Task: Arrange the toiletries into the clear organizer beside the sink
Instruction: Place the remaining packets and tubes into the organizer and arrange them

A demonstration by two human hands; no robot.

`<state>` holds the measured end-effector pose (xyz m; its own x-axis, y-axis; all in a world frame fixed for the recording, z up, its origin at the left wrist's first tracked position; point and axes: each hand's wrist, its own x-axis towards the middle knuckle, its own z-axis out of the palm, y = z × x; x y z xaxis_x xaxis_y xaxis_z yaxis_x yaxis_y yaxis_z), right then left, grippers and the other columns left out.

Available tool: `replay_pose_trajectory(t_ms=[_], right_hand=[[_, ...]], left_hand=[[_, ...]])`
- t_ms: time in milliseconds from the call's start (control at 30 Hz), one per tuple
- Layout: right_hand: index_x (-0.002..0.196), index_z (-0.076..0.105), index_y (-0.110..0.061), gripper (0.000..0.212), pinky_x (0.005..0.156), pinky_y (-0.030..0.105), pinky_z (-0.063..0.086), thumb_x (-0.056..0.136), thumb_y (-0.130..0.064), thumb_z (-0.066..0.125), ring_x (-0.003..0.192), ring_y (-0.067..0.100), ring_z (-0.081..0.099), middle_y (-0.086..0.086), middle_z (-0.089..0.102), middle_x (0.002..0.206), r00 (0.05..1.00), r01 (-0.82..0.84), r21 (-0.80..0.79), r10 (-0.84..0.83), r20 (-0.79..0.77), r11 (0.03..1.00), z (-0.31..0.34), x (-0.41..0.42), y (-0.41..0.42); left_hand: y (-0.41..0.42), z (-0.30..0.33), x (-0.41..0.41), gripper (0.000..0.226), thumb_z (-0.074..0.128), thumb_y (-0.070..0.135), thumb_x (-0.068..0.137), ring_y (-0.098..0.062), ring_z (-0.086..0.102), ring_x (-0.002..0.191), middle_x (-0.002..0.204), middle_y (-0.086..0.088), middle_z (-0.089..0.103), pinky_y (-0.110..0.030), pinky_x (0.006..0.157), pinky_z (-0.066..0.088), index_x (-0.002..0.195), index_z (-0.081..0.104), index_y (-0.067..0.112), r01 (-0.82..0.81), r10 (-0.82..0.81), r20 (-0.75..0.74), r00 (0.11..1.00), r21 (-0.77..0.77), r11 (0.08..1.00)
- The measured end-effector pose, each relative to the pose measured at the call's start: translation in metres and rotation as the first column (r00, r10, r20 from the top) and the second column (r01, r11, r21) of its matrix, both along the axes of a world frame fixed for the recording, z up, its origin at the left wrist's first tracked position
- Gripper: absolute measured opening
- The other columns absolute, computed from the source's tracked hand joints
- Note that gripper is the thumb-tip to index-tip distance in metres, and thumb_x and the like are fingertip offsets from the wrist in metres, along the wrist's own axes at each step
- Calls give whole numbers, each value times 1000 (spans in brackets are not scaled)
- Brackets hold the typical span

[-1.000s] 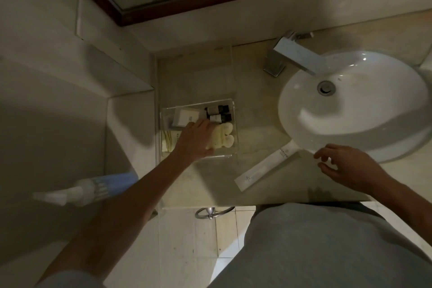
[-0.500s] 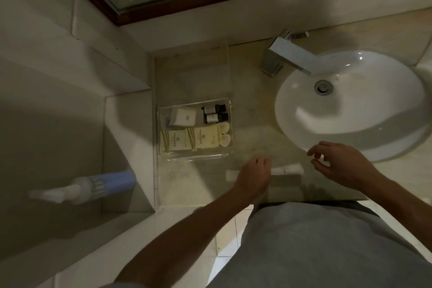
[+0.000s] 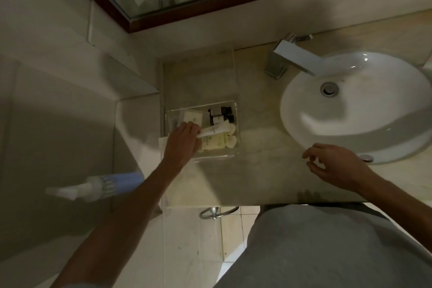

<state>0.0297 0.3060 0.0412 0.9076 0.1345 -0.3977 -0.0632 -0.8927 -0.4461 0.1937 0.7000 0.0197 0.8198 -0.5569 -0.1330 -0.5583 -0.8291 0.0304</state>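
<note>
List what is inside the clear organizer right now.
Inside the clear organizer: a white box, two dark small bottles, pale yellow bottles, and a white tube held by the left hand, which covers the near-left contents.

A white oval basin (image 3: 355, 110) sits at the right end of the bench (image 3: 252, 170), its round metal drain (image 3: 329, 89) near the far side of the bowl. A square chrome faucet (image 3: 292, 58) stands at the bench's back edge, its spout reaching over the basin rim. A dark wood-framed mirror (image 3: 187, 14) runs along the wall above. A metal towel ring (image 3: 216, 211) hangs below the bench's front edge. Left of the bench, a blurred white and blue spray bottle (image 3: 98, 186) lies lower down.
</note>
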Motion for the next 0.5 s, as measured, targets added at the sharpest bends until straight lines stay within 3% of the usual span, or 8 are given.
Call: replay_pose_trajectory(t_ms=[133, 233, 367, 500], right_hand=[[105, 64, -32, 20, 67, 29, 48, 86, -34, 59, 72, 4, 52, -14, 62, 96, 1000, 10, -26, -11, -25, 1000, -1, -5, -8], [106, 65, -31, 21, 66, 29, 46, 87, -34, 59, 69, 2, 48, -15, 60, 95, 999, 28, -49, -30, -24, 998, -1, -7, -14], [106, 65, -30, 20, 66, 27, 45, 87, -32, 60, 71, 3, 48, -13, 61, 95, 999, 37, -67, -39, -31, 997, 2, -10, -22], [107, 64, -31, 21, 67, 30, 49, 87, -34, 58, 73, 4, 50, -14, 59, 94, 997, 59, -61, -62, -48, 996, 1, -13, -34]], left_hand=[[5, -15, 11, 28, 54, 34, 84, -25, 54, 91, 101, -7, 56, -45, 88, 47, 103, 54, 13, 14, -7, -58, 998, 115, 993], [5, -22, 7, 35, 51, 41, 88, -21, 54, 91, 107, -5, 56, -38, 80, 50, 109, 54, 13, 49, -42, -107, 993, 64, 997], [2, -21, 7, 27, 46, 31, 94, -22, 56, 90, 106, -7, 58, -39, 69, 53, 112, 54, 13, 87, -85, -110, 990, 13, 996], [-8, -9, 10, 32, 49, 40, 95, -21, 54, 96, 112, -5, 58, -37, 77, 49, 115, 55, 15, 84, -84, -138, 987, -7, 996]])
